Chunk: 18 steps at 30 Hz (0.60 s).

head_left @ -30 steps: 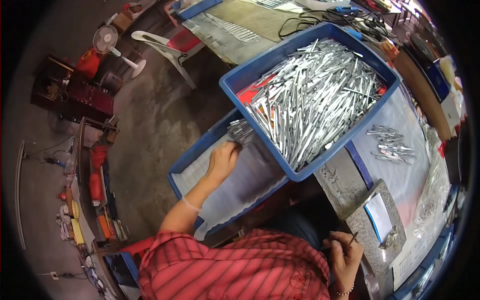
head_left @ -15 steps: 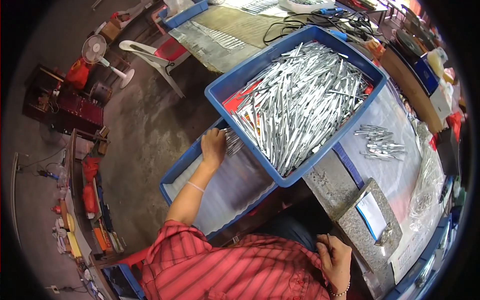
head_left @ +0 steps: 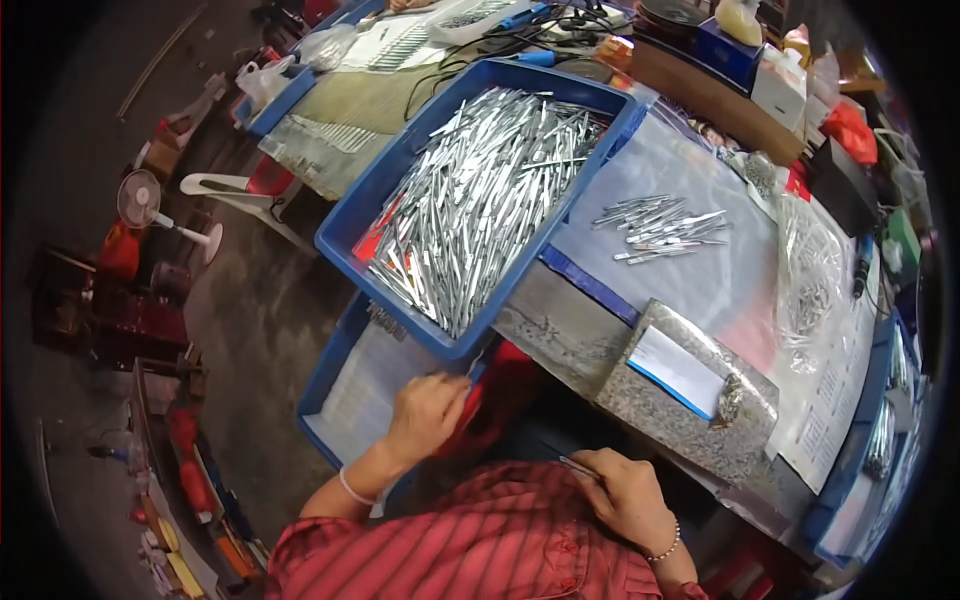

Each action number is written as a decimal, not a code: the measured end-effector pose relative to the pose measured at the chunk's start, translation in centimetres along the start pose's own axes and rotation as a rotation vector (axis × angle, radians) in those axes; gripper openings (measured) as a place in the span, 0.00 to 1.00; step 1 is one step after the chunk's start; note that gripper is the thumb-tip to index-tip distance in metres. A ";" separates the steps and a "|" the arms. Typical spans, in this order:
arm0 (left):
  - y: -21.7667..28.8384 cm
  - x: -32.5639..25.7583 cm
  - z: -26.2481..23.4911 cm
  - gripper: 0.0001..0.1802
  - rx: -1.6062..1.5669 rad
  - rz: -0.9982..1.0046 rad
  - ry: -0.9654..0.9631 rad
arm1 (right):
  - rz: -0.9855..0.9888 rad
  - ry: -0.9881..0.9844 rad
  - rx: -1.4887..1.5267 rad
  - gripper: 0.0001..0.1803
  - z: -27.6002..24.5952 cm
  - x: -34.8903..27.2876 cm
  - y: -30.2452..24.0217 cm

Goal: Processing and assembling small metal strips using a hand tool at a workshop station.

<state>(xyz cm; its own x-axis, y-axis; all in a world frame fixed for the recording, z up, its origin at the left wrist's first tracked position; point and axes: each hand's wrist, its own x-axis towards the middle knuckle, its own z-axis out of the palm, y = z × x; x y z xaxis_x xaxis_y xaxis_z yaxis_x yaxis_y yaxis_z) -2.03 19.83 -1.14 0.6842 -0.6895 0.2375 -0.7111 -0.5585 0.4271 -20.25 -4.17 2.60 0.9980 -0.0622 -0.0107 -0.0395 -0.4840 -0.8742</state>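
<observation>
A deep blue tray is heaped with slim silver metal pieces. My left hand is closed just below its near corner, with what looks like one slim metal piece at its fingertips. Beneath the hand and partly hidden by the heaped tray lies a lower blue tray, lined with clear sheeting, with a small group of metal pieces at its far end. Close to my body, my right hand pinches a slim metal piece between thumb and fingers.
A small pile of metal pieces lies on the plastic-covered table. Nearer stands a stone block bearing a white pad. Plastic bags lie at right; cables and boxes crowd the back. A fan stands at left.
My left hand has left the lower tray's far end and come back toward my body. My right hand is raised a little, showing its metal piece. The view has turned right.
</observation>
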 end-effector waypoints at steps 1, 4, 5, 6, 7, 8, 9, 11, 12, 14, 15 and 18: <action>-0.9 0.1 0.8 0.05 -0.027 -0.027 -0.021 | -0.010 0.023 -0.016 0.09 -0.1 -0.6 0.1; -4.4 0.3 2.4 0.06 -0.037 -0.307 -0.038 | 0.065 0.066 0.023 0.09 -0.4 -2.4 0.1; -6.9 0.2 3.3 0.05 0.025 -0.274 0.062 | 0.106 0.091 0.058 0.09 -0.4 -2.9 0.3; -9.5 0.2 3.9 0.05 0.040 -0.221 0.132 | 0.163 0.084 0.071 0.08 -0.4 -3.2 0.4; -11.8 0.2 4.3 0.05 0.057 -0.169 0.199 | 0.154 0.071 0.073 0.08 -0.3 -3.5 0.7; -13.7 0.5 4.7 0.06 0.121 -0.161 0.259 | 0.173 0.072 0.076 0.08 -0.1 -3.8 1.0; -15.2 0.9 4.3 0.06 0.182 -0.142 0.335 | 0.177 0.085 0.066 0.08 -0.1 -4.1 0.5; -18.3 1.5 4.4 0.08 0.280 -0.204 0.349 | 0.159 0.067 0.060 0.08 0.2 -3.5 0.2; -19.7 1.6 4.5 0.09 0.368 -0.255 0.354 | 0.152 0.061 0.053 0.08 0.4 -3.1 -0.1; -22.1 1.9 4.8 0.08 0.439 -0.293 0.273 | 0.141 0.043 0.031 0.08 0.7 -2.3 -0.4; -23.1 1.8 4.8 0.07 0.511 -0.322 0.186 | 0.132 0.031 0.015 0.08 0.9 -1.8 -0.6; -24.0 1.8 5.5 0.03 0.605 -0.243 0.189 | 0.186 -0.001 -0.030 0.08 1.4 -0.3 -2.0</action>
<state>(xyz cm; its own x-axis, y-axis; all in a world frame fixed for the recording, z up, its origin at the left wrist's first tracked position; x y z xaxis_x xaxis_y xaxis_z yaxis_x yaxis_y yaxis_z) 15.41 29.50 -15.75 0.8136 -0.4500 0.3682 -0.4611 -0.8851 -0.0631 -20.38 -1.97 3.65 0.9733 -0.1525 -0.1716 -0.2252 -0.4901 -0.8421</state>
